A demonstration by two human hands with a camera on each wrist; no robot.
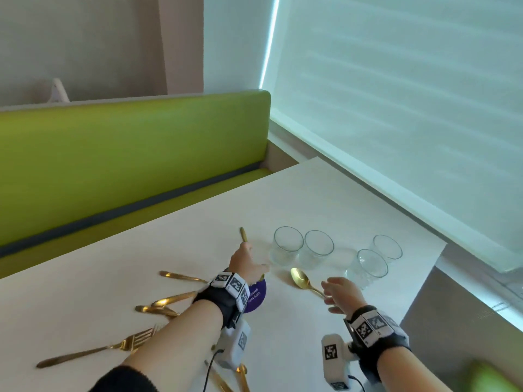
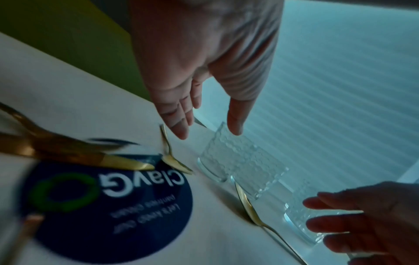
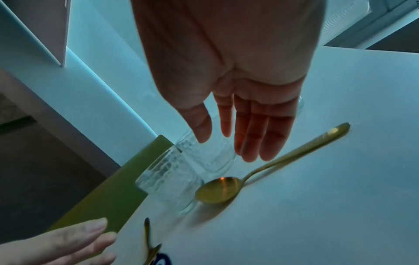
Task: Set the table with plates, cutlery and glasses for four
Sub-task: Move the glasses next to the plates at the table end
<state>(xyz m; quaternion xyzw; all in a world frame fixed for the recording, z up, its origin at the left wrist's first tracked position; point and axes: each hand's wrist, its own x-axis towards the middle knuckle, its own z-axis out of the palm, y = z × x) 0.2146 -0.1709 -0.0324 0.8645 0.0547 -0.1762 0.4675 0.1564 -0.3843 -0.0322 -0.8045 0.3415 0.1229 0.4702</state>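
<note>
Four clear textured glasses stand in a loose row on the white table (image 1: 325, 199): the leftmost glass (image 1: 286, 244), a second glass (image 1: 318, 247), a third (image 1: 368, 268) and a fourth (image 1: 388, 247). My left hand (image 1: 246, 260) hovers open beside the leftmost glass (image 2: 226, 157), with fingers straight and thumb over its rim, holding nothing. A small gold spoon (image 2: 170, 154) lies under that hand. My right hand (image 1: 338, 290) is open above the handle of a large gold spoon (image 1: 300, 277), close to the third glass. No plates are in view.
Several gold forks, including one fork (image 1: 124, 345), and knives lie scattered at the front left. A round dark-blue printed disc (image 1: 256, 297) lies under my left wrist. A green bench (image 1: 127, 154) runs along the table's far side. A window blind (image 1: 396, 108) is on the right.
</note>
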